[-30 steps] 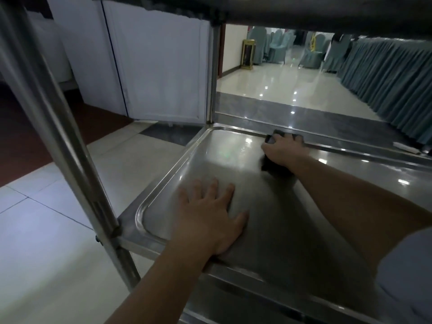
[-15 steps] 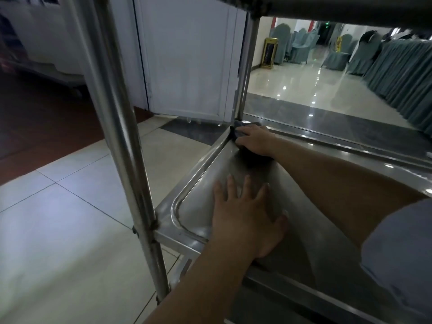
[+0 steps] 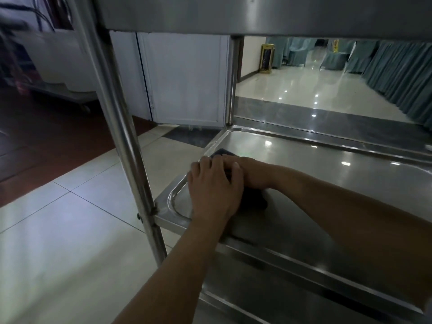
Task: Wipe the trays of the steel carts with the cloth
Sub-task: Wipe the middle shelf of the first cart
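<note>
The steel cart's middle tray [image 3: 315, 169] fills the centre right. My right hand [image 3: 256, 171] reaches across to the tray's left end and grips a dark cloth [image 3: 256, 203] against the tray floor. The cloth shows beyond the fingers and under the wrist. My left hand [image 3: 212, 185] lies flat, fingers straight, at the tray's left rim. It partly covers my right hand's fingers and the cloth.
The cart's near-left post [image 3: 121, 136] rises beside my left hand, and its upper shelf [image 3: 257, 15] hangs overhead. A lower tray [image 3: 292, 291] sits below. Behind are a white door [image 3: 184, 78], pale tiled floor [image 3: 58, 253] and draped furniture [image 3: 397, 73].
My right hand slid the cloth from the tray's far edge to its far-left corner, then back toward me to the left end. My left hand shifted left to the rim, overlapping it.
</note>
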